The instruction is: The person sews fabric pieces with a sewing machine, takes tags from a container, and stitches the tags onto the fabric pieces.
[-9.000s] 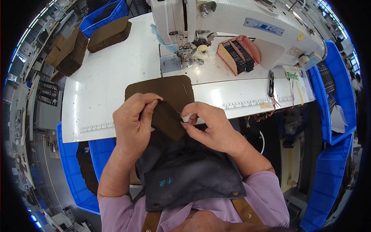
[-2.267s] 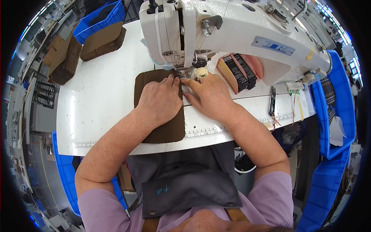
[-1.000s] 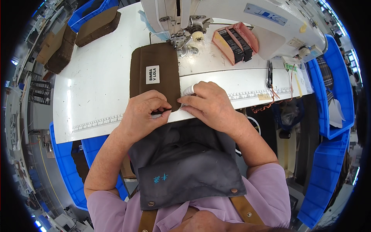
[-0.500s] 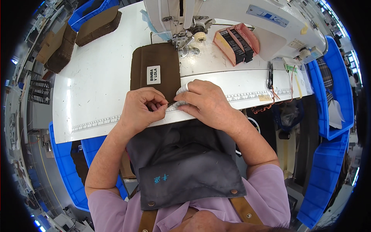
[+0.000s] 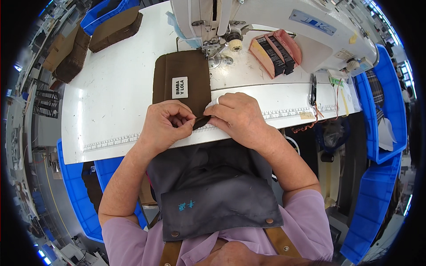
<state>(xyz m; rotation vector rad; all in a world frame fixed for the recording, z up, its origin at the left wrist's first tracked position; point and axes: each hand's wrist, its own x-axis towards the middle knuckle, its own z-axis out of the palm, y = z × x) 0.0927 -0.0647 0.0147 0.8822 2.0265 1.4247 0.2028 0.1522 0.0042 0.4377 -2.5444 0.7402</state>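
A grey floor [image 5: 60, 184] is stretching along the left, a yellow line [image 5: 53, 190] running across it beside pale worktables [image 5: 21, 133]. A white table [image 5: 111, 97] is filling the middle. Bright strip lights [image 5: 390, 27] are glowing along the upper right rim.

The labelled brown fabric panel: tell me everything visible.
The dark brown, rounded-corner fabric panel lies mostly flat on the white tabletop, far end by the white sewing machine. It bears a white rectangular label with dark print, a seam-like line left of that. The left hand pinches its near edge; the right hand touches its near right corner.
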